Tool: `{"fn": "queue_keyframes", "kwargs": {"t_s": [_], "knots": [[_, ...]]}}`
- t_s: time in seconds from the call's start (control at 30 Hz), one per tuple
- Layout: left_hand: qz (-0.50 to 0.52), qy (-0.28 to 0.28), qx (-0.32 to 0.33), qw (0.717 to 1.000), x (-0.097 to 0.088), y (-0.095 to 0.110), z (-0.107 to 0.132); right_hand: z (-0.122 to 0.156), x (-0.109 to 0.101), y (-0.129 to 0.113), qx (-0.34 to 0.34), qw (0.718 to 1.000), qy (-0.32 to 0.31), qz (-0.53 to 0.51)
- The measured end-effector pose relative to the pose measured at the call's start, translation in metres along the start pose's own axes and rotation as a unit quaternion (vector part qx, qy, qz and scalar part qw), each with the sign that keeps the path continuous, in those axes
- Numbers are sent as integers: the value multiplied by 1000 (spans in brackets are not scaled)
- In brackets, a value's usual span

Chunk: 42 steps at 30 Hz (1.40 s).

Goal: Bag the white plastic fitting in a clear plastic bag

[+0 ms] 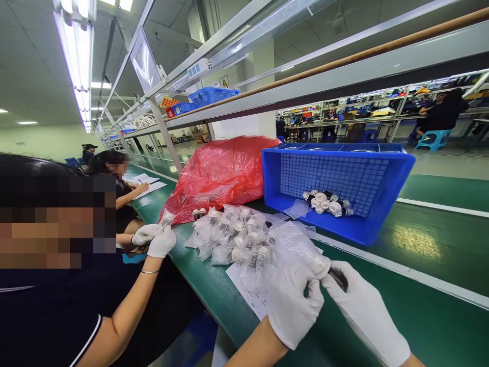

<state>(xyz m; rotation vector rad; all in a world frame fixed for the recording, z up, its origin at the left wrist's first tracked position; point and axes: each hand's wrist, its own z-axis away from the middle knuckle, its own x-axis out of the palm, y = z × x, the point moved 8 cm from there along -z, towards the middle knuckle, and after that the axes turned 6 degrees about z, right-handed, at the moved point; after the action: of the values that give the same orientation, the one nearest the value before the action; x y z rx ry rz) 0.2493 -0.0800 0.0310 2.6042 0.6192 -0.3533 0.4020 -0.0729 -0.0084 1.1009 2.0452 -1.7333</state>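
My left hand [294, 303], in a white glove, has its fingers closed on the open end of a clear bubble-wrap bag [292, 239]. My right hand [361, 300], also gloved, pinches a small round part with a white end and a dark body [338, 278]. That part meets the bag's mouth between both hands; how far inside it sits, I cannot tell. Left of the bag lies a heap of bagged parts [233, 232], partly over a printed sheet [248, 293] on the green table.
Behind stands a blue crate [389, 199] tipped on its side, with several loose white-and-black parts [326, 202] inside. A red plastic bag [225, 168] lies left of it. At left, a co-worker's gloved hands [160, 242] hold a bagged part. A shelf rail [324, 76] runs overhead.
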Motion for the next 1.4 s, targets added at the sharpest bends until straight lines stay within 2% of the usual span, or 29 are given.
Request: {"fn": "queue_keyframes", "kwargs": {"t_s": [0.1,0.2,0.3,0.4,0.5,0.63,0.73,0.87,1.03,1.13,1.27,1.33,1.4], "knots": [[35,10,-45,998,-4,-7,-4,-3,-6,-3,-9,1000,15,23],[69,-1,-50,996,-5,-6,-8,-2,-9,-3,-20,998,30,47],[55,-14,-71,996,-7,-10,-10,0,-11,-2,-37,994,64,76],[37,-14,-79,996,-10,-13,-11,4,-13,-8,-82,986,102,105],[26,-28,-40,998,-9,-6,-13,8,-14,-16,-144,970,128,147],[-48,-36,32,998,-5,8,-14,13,-13,-24,-207,941,160,216],[-81,-42,53,994,-2,11,-14,14,-11,-28,-238,921,171,257],[-59,-84,58,993,3,9,-16,14,-9,-33,-262,904,174,289],[-11,-165,-1,986,14,-7,-21,18,-10,-41,-291,892,180,294],[-25,-146,25,989,11,-6,-27,20,-9,-43,-297,891,184,290],[-74,-98,100,987,5,14,-28,20,-12,-41,-280,901,186,275],[-92,-122,123,981,11,28,-21,14,-16,-35,-241,923,165,250],[-89,-150,147,974,17,41,-11,4,-22,-23,-164,953,137,216]]}}
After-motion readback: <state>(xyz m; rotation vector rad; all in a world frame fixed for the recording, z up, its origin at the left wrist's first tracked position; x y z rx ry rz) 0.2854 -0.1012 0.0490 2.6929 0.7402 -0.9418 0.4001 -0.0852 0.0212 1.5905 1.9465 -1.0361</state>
